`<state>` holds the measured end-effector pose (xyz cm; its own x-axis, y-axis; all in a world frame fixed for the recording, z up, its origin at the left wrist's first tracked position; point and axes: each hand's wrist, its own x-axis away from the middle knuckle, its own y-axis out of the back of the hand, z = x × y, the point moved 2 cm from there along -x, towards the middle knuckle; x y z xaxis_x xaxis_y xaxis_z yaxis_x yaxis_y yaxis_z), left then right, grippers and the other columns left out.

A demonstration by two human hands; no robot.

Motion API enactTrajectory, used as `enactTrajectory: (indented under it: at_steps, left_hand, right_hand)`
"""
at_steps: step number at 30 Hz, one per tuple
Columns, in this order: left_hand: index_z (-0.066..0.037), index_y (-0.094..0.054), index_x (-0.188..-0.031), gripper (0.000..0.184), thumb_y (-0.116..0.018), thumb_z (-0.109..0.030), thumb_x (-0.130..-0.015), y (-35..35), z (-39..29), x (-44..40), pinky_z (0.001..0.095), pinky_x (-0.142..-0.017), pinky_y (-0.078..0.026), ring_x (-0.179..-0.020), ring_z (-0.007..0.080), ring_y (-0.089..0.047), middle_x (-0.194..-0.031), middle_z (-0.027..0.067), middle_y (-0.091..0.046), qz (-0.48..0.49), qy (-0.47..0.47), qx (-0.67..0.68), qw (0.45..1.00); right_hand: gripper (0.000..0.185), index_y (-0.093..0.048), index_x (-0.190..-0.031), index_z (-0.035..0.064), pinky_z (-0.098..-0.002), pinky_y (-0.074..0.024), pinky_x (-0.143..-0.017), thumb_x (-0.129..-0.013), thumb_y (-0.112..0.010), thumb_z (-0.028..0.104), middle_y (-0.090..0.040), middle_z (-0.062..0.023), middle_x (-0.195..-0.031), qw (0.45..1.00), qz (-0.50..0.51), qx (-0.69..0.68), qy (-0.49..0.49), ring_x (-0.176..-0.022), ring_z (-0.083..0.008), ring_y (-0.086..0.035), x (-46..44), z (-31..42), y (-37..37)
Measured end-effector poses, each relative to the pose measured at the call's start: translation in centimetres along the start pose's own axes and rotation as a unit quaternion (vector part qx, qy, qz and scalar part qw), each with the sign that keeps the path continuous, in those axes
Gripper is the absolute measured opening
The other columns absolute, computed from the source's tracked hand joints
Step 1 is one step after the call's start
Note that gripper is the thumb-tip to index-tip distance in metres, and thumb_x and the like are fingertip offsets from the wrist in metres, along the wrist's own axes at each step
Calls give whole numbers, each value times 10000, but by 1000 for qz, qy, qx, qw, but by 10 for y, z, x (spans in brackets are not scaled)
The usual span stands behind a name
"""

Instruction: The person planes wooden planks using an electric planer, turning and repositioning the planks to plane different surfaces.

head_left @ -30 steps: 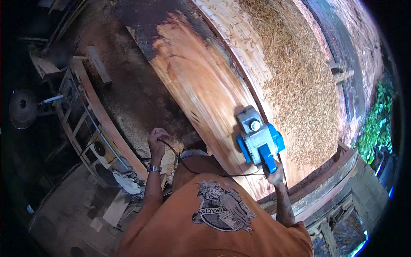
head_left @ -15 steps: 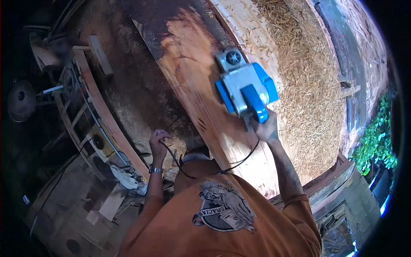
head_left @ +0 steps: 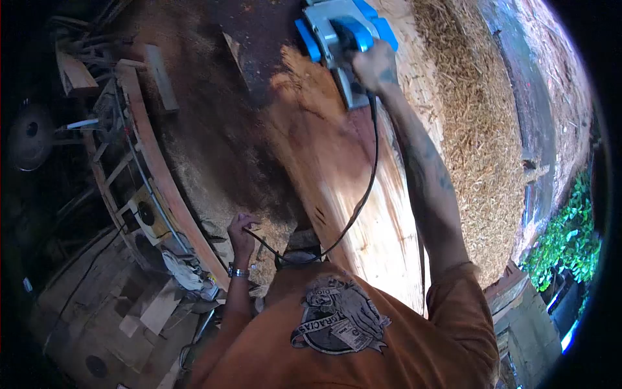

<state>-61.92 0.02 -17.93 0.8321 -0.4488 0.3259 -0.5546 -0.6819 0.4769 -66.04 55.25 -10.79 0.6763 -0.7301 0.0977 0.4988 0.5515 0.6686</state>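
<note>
My right hand [head_left: 377, 65] is wrapped around the rear handle of a blue and silver electric planer [head_left: 324, 29]. The planer rests on a broad reddish wooden slab [head_left: 324, 155], at the top of the view and partly cut off by its edge. From the handle a black power cord [head_left: 356, 211] loops down past my waist to my left hand [head_left: 241, 235]. That hand is closed around the cord, off the slab's left side. Pale planed grain shows on the near part of the slab, while its far part is dark and rough.
Wood shavings [head_left: 476, 129] lie thick along the right. A long curved timber [head_left: 159, 165] runs along the left, beside a ladder-like frame [head_left: 116, 172]. Wood offcuts [head_left: 159, 308] lie at lower left. Green leaves [head_left: 564, 240] show at far right.
My right hand has pushed the planer forward along the slab, toward the top of the view. The cord has stretched out behind it. My left hand stays almost in place, still gripping the cord.
</note>
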Motion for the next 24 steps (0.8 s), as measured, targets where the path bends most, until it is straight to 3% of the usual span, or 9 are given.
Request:
enactTrajectory:
  at_steps: [3, 7, 8, 10, 12, 16, 18, 22, 24]
  left_hand:
    - [-28, -748, -808, 359, -434, 33, -972, -5, -31, 0, 302, -655, -445, -784, 196, -599, -847, 105, -647, -11, -13, -43, 999]
    - [-15, -749, -814, 309, -471, 41, -935, 23, -19, 8, 313, -663, -457, -767, 210, -603, -817, 112, -630, -41, -15, -36, 998]
    - [-13, -750, -816, 302, -475, 38, -931, 32, -23, 9, 313, -665, -458, -764, 212, -602, -817, 112, -630, -54, -31, -59, 996]
    - [-16, -747, -804, 296, -481, 30, -925, 51, -22, 1, 308, -656, -448, -744, 197, -592, -798, 103, -627, -76, -32, -6, 997]
    - [-14, -738, -786, 284, -485, 40, -903, 64, -28, 10, 298, -647, -438, -740, 185, -588, -788, 95, -625, -80, -85, -97, 988]
    - [12, -713, -798, 253, -471, 85, -812, 49, -47, 16, 316, -689, -476, -766, 216, -609, -790, 111, -624, -20, -104, -105, 989]
    - [19, -705, -805, 255, -462, 96, -806, 31, -49, 36, 325, -717, -493, -788, 237, -624, -807, 121, -627, 50, -117, -92, 988]
    - [19, -705, -806, 269, -450, 87, -856, -12, -69, 71, 335, -763, -507, -824, 266, -645, -848, 138, -637, 145, -129, -117, 974]
    - [18, -708, -808, 282, -446, 65, -901, -25, -65, 80, 341, -770, -507, -823, 267, -645, -846, 141, -638, 155, -131, -140, 969]
  right_hand:
    - [273, -751, -843, 36, -463, -552, -734, -826, -674, 297, -731, -205, -814, 983, -24, 120, 137, -814, -367, -720, -106, -14, -48]
    - [322, -752, -834, 7, -428, -548, -711, -829, -683, 322, -720, -206, -786, 999, 21, 13, 46, -754, -331, -717, -96, 27, -25]
    - [567, -724, -832, -58, -476, -551, -786, -822, -666, 506, -702, -290, -826, 996, 71, -31, 39, -862, -401, -721, -70, 29, -16]
    - [787, -685, -1141, -84, -454, -490, -970, -889, -599, 657, -698, -320, -1088, 990, -36, -126, 48, -1094, -397, -674, -5, -11, -17]
    - [747, -616, -1301, -68, -433, -447, -1038, -1019, -438, 601, -666, -313, -1213, 980, 76, -167, -78, -1224, -366, -618, 109, -4, 38]
    - [632, -638, -916, -76, -376, -448, -672, -1081, -359, 467, -578, -114, -669, 968, 61, -120, -211, -714, -176, -576, 341, -76, 102]
    - [542, -583, -806, -44, -392, -423, -620, -1068, -393, 390, -543, -100, -654, 964, 45, -162, -207, -678, -172, -506, 458, -114, 128]
    - [529, -671, -1170, -64, -370, -426, -580, -1050, -406, 378, -543, -68, -621, 959, 16, -135, -248, -599, -151, -511, 645, -175, 173]
    - [550, -685, -1132, -61, -354, -418, -534, -1053, -405, 405, -528, -46, -595, 952, -25, -155, -262, -544, -126, -507, 701, -198, 181]
